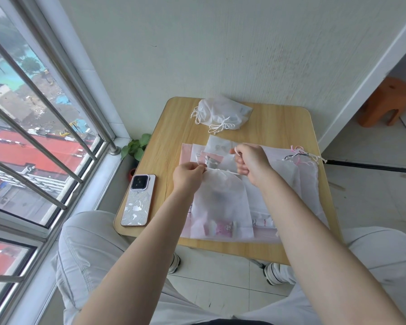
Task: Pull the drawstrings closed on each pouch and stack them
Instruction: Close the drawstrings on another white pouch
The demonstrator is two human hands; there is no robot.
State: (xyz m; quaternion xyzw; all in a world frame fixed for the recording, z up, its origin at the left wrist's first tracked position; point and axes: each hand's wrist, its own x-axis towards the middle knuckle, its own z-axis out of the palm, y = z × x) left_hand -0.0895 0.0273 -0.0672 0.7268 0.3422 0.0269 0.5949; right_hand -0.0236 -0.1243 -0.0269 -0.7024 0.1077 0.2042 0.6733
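Observation:
A translucent white drawstring pouch (220, 207) with small pink items inside lies on the wooden table (176, 127). My left hand (188, 175) pinches the pouch's top left corner. My right hand (251, 163) grips the pouch's white drawstring at the top right, fingers curled. More flat pouches (307, 181) with pink and black cords lie under and to the right. A stack of cinched white pouches (223, 113) sits at the table's far edge.
A phone (138, 200) in a patterned case lies at the table's left front. A small green plant (136, 146) stands by the window to the left. An orange stool (387, 102) is at the far right. Wall runs behind the table.

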